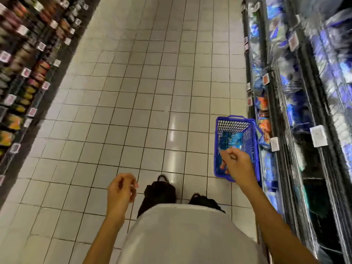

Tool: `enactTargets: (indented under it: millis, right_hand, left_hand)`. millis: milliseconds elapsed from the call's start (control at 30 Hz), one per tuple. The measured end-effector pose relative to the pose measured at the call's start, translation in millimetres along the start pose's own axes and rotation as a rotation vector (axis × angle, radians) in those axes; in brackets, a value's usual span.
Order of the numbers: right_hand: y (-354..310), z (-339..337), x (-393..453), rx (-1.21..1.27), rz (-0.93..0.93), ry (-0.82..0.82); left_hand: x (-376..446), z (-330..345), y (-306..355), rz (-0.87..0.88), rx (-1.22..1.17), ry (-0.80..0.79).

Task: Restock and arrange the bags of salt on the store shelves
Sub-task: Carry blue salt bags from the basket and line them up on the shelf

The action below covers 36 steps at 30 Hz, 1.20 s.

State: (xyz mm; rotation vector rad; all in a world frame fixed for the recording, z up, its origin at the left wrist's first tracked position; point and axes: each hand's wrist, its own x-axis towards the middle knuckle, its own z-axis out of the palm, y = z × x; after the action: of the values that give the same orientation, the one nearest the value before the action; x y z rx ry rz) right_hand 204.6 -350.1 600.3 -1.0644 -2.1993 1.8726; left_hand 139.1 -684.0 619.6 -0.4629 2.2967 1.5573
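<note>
A blue plastic basket (247, 126) stands on the tiled floor beside the right-hand shelves, with blue salt bags (231, 139) inside it. My right hand (237, 164) hovers over the basket's near end, its fingers loosely curled and holding nothing. My left hand (122, 189) hangs in front of my body over the floor, fingers loosely curled and empty. The right shelves (297, 103) carry blurred blue and white bags, with a dark gap low down on the near end.
Shelves of mixed packets (24, 73) line the left side of the aisle. White price tags (318, 135) stick out from the right shelf edges. Orange packets (263, 111) sit on the lowest right shelf by the basket. My feet stand on the tiles.
</note>
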Motion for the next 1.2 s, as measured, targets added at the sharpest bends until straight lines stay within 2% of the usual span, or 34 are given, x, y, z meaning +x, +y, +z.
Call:
enactTargets:
  millis: [167,300,500,767,933,1033,1200]
  right_hand:
    - [-37,29,70,0.011,-0.007,0.029]
    - [-45,47,111,0.002,0.067,0.097]
    - [-42,48,129,0.128,0.291,0.368]
    - [-28,31,113,0.338,0.493,0.686]
    - [17,18,139,0.481,0.584,0.799]
    - [55,11,164,0.524,0.641,0.837]
    - [151,5,227,0.644,0.790,0.960]
  left_hand:
    - [77,23,41,0.015,0.015,-0.039]
    - [164,49,83,0.037,0.058,-0.122]
    - [265,120,154,0.118,0.202,-0.424]
    - [295,249,214,0.189,0.459,-0.865]
    - [298,326,214,0.269,0.607,-1.011]
    - [300,379,200,0.241,0.668,-1.071]
    - [315,493,119,0.219,0.854,-1.171]
